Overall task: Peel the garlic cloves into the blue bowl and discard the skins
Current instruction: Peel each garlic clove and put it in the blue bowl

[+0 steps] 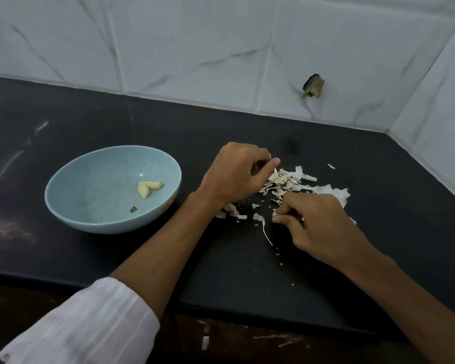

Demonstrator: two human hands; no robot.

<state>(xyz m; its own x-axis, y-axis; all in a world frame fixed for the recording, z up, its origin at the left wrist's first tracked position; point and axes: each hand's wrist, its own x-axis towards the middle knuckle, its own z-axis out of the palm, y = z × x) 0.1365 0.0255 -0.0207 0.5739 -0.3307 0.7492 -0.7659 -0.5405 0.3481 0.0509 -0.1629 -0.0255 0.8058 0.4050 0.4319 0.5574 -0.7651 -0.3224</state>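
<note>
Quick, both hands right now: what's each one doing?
Left hand: curled, pinching a bit of garlic skin.
Right hand: curled, pinching a small white scrap; skin or clove, cannot tell.

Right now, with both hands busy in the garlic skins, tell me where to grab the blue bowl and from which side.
Pinch the blue bowl by its near rim, coming from above at the front. It stands upright with a thin open lip, and the peeled cloves lie right of centre inside, so a thumb there stays clear.

Glossy ceramic-looking blue bowl [90, 214], matt black counter [221, 271] (scuffed), papery skins [286, 183]
</note>
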